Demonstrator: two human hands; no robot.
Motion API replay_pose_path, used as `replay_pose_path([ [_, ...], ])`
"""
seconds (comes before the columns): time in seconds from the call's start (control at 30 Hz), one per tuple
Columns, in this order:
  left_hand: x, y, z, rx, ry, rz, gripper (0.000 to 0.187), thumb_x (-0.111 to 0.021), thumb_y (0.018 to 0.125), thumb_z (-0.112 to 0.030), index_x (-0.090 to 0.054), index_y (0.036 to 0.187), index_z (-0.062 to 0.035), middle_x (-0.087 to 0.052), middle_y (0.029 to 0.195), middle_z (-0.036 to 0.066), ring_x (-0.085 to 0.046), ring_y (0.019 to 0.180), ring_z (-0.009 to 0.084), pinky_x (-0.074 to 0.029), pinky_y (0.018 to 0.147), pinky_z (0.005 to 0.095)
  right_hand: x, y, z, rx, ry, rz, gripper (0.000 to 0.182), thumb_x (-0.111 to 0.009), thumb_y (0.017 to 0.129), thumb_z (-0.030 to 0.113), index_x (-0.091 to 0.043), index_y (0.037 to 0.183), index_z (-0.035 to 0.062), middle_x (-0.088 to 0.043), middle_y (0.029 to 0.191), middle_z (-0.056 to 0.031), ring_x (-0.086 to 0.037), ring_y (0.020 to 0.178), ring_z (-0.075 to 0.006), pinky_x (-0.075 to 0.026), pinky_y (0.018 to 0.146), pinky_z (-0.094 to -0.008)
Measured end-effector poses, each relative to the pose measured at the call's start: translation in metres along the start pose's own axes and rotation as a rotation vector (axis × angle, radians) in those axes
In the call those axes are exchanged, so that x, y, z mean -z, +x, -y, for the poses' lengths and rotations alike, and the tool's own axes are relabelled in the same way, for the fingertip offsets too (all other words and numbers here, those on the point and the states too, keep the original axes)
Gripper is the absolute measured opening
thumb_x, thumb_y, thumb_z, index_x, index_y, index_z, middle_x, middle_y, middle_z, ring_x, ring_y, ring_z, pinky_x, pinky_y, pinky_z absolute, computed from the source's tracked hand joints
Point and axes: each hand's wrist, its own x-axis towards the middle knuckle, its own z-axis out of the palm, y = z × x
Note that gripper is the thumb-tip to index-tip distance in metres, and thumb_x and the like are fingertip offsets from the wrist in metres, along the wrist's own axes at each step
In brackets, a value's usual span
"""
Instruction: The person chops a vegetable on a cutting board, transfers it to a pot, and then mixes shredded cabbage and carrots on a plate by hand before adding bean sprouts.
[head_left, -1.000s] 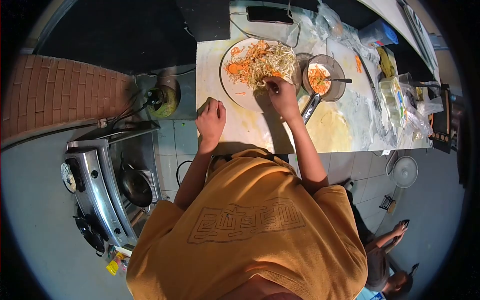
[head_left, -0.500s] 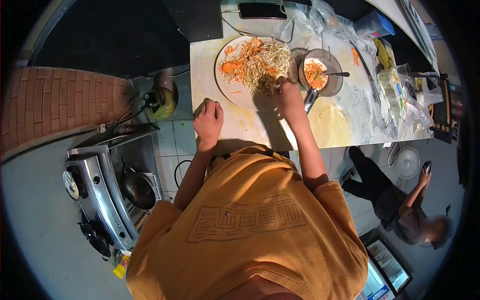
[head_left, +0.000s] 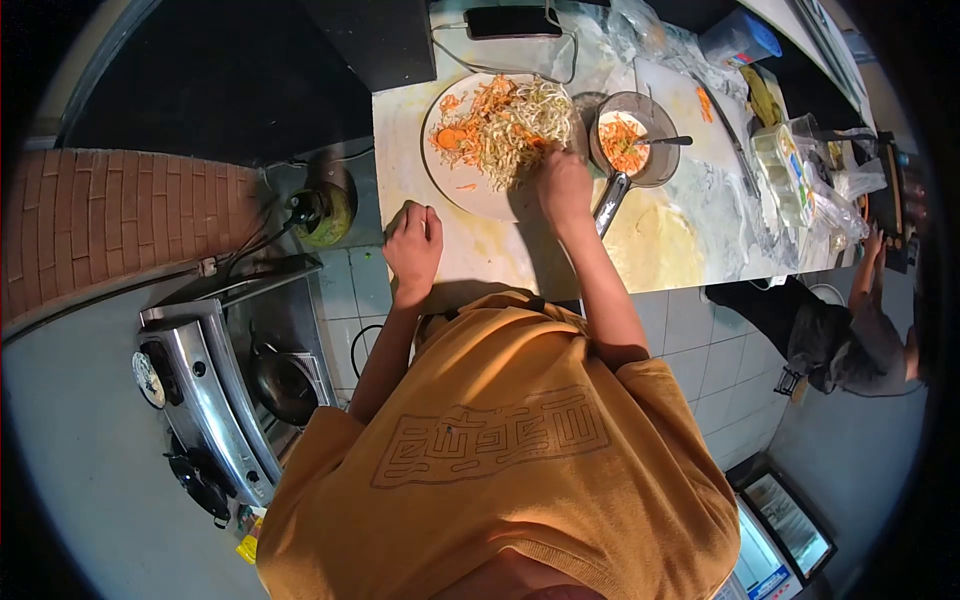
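I observed the right hand turned knuckles-up at the near right side of the sprouts; one second earlier its thumb and fingertips had shown. Its bent fingers were partly hidden, so I could not tell whether they gripped anything. Work thus remained at the plate, where sprouts and carrot shreds lay heaped. The left hand, loosely closed on nothing visible, still rested on the table. Unlike the earlier frame, another person stood near the table's right end.

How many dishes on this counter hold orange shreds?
2: the plate that the right hand reaches over, and the handled pan to its right. Others may hide at the cluttered end of the counter.
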Motion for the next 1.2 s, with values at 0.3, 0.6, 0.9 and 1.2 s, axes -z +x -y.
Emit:
replay_pose_path([
  [0.3, -0.001, 0.001, 0.001, -0.006, -0.008, -0.004, 0.018, -0.064, 0.095, -0.019, -0.054, 0.082, -0.0107, -0.062, 0.074, 0.008, -0.063, 0.064, 0.0341, -0.050, 0.056, 0.0457, 0.011, -0.008, -0.008, 0.370, 0.544, -0.181, 0.039, -0.054, 0.082, -0.008, -0.060, 0.120, -0.0064, -0.064, 0.112, -0.0314, -0.065, 0.100, -0.0500, -0.054, 0.089, -0.0508],
  [0.6, -0.001, 0.001, 0.000, 0.003, -0.014, -0.001, 0.017, -0.063, 0.095, -0.019, -0.054, 0.084, -0.0109, -0.063, 0.076, 0.008, -0.064, 0.066, 0.0355, -0.050, 0.057, 0.0470, 0.020, -0.009, 0.011, 0.194, 0.406, -0.333, 0.022, -0.060, 0.080, -0.005, -0.061, 0.103, -0.0050, -0.063, 0.105, -0.0267, -0.064, 0.101, -0.0451, -0.055, 0.087, -0.0501],
  [0.9, -0.002, 0.000, 0.001, -0.016, 0.002, -0.008, 0.016, -0.063, 0.094, -0.019, -0.054, 0.083, -0.0110, -0.062, 0.074, 0.008, -0.063, 0.065, 0.0350, -0.050, 0.057, 0.0464, 0.041, -0.009, -0.014, 0.187, 0.462, -0.279, 0.012, -0.060, 0.088, -0.001, -0.059, 0.098, -0.0065, -0.064, 0.098, -0.0293, -0.066, 0.090, -0.0479, -0.054, 0.079, -0.0529],
  [1.2, -0.002, 0.000, 0.000, -0.013, -0.007, -0.011, 0.017, -0.063, 0.095, -0.020, -0.054, 0.083, -0.0110, -0.062, 0.074, 0.008, -0.063, 0.064, 0.0352, -0.050, 0.056, 0.0469, 0.045, -0.013, -0.009, 0.028, 0.279, -0.189, 0.028, -0.062, 0.080, -0.009, -0.056, 0.107, -0.0065, -0.062, 0.110, -0.0293, -0.064, 0.105, -0.0458, -0.056, 0.087, -0.0505],
])
